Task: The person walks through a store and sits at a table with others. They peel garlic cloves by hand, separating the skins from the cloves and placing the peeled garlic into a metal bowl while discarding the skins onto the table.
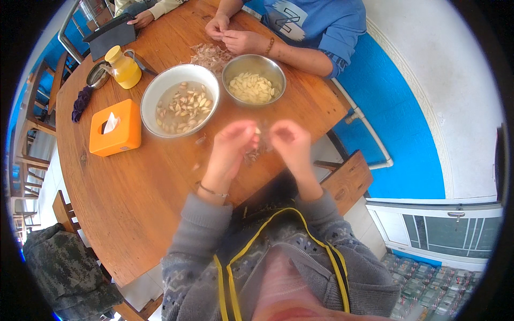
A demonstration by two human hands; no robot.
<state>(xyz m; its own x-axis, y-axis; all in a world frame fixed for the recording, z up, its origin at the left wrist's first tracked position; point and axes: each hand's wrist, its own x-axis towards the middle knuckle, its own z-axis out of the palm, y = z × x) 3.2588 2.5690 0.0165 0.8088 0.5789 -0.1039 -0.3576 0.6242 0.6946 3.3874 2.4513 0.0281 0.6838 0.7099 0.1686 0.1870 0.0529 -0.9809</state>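
My left hand (233,140) pinches a pale garlic clove (258,131) between thumb and fingers, just above the near table edge. Close by on its right is my right hand (292,140), fingers curled towards the thumb and blurred; whether they hold anything is unclear. Below the hands lie scraps of garlic skin (253,155). Beyond my left hand stands a white enamel basin (149,114) with unpeeled and partly peeled cloves (188,105) in water. To its right, a stainless steel bowl (279,68) contains peeled cloves (252,87).
A co-worker's hands (235,36) meet over a heap of garlic skins (211,57) across the wooden table (132,192). An orange tissue box (124,130), an oil jug (125,72) and a dark cloth (82,103) stand or lie leftward. Another person's hand touches a tablet (112,38).
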